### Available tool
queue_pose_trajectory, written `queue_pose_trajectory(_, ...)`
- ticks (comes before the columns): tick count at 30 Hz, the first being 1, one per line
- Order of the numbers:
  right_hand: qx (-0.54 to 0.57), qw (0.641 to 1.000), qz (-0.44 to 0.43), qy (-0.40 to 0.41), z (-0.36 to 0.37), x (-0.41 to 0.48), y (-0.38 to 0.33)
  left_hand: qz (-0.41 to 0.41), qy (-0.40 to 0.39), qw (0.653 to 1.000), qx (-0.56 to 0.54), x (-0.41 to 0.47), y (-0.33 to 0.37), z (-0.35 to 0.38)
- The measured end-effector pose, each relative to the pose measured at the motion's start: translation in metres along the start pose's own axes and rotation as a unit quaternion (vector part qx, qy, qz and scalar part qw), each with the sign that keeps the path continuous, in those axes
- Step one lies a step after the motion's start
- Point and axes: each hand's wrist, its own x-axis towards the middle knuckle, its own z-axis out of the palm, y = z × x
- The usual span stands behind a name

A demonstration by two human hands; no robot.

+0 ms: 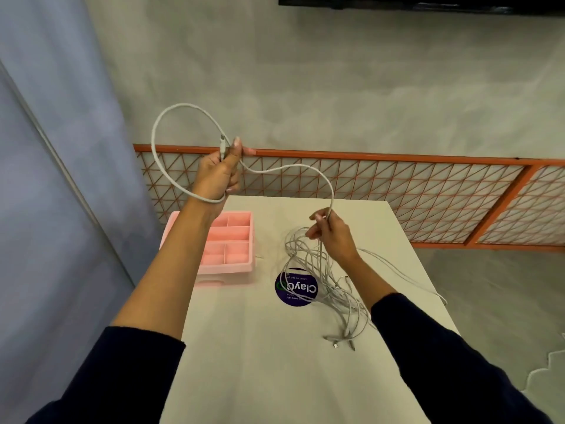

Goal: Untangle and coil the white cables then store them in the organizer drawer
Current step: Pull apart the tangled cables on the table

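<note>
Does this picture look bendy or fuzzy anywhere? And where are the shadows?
Head view: the wide lens stretches the table and tilts the orange fence; head view: soft, even light, only faint shadows; head view: the cable pile is fuzzy, strands hard to follow, while the white cable gripped by the left hand and right hand looks sharper.

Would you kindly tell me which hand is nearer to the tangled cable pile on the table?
Right. The right hand is just over the pile, pinching a cable; the left hand is raised to its left, holding a loop.
</note>
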Motion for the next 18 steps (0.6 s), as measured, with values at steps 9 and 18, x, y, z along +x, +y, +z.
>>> queue_pose_trajectory(9, 0.047, 0.997, -0.057, 0.039, -0.021, 0.02, -0.047, -0.053, 0.053, 0.987, 0.141, -0.005, -0.033, -0.028)
queue_pose_trajectory(18, 0.163, 0.986, -0.018, 0.026, -0.02, 0.019, -0.085, -0.078, 0.031, 0.963, 0.255, -0.02, -0.061, -0.028)
